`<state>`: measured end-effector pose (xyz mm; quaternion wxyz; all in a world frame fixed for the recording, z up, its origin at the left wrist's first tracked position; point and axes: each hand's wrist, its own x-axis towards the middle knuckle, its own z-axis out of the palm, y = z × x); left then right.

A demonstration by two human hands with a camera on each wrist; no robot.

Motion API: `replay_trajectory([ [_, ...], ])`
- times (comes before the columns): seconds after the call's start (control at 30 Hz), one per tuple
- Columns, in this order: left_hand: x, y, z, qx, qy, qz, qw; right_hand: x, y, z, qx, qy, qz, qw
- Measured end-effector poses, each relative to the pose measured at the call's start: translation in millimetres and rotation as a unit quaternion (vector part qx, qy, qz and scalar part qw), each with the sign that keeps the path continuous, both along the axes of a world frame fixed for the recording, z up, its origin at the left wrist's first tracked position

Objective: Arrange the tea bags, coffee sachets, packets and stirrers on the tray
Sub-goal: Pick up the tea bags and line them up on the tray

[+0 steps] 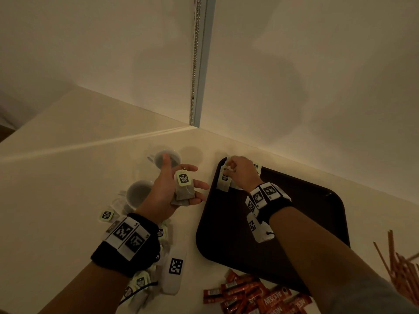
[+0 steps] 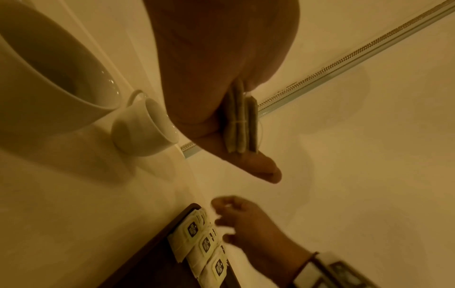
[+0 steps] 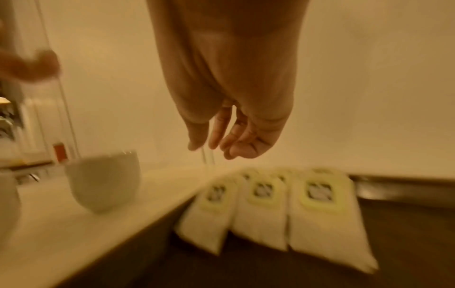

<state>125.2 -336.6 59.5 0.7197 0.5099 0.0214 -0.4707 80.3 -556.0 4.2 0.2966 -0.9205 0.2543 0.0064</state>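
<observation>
Your left hand (image 1: 169,189) lies flat, grip relaxed, carrying stacked tea bags (image 1: 184,189); your right hand (image 1: 240,172), grip released, hovers over the tea-bag row (image 3: 270,210) on the tray (image 1: 306,211)

wrists: black straps (image 1: 127,243) | white tags, black square markers

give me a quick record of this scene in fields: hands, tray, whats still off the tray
left hand: palm up, a few tea bags on it
right hand: over the tray's far corner; grip unclear
tray: dark, row of tea bags at far corner
off tray: coffee sachets, stirrers, loose tea bags
nearby: two white cups
</observation>
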Motion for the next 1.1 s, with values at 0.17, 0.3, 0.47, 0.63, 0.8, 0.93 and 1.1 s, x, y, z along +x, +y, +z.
replay_trajectory([
  [0.17, -4, -7, 4, 0.012, -0.024, -0.029, 0.999, -1, 50, 75, 0.189, -0.102, 0.161, 0.963],
  [0.3, -8, -12, 10, -0.002, -0.048, -0.049, 0.998, -2, 62, 97, 0.152, -0.105, 0.245, 0.952],
  [0.47, -11, -11, 20, -0.004, -0.091, -0.067, 0.994, -3, 56, 109, 0.142, -0.143, 0.229, 0.952],
  [0.63, -12, -7, 19, -0.001, -0.242, 0.011, 0.97, -9, 50, 137, 0.084, -0.164, 0.23, 0.956],
  [0.8, -13, -11, 23, -0.034, -0.332, 0.003, 0.943, -15, 58, 157, -0.012, -0.172, 0.281, 0.944],
  [0.93, -16, -14, 25, -0.052, -0.325, 0.017, 0.944, -17, 62, 166, -0.046, -0.162, 0.295, 0.941],
  [1.1, -18, -9, 27, -0.068, -0.32, -0.011, 0.945, -21, 61, 169, -0.032, -0.159, 0.29, 0.943],
])
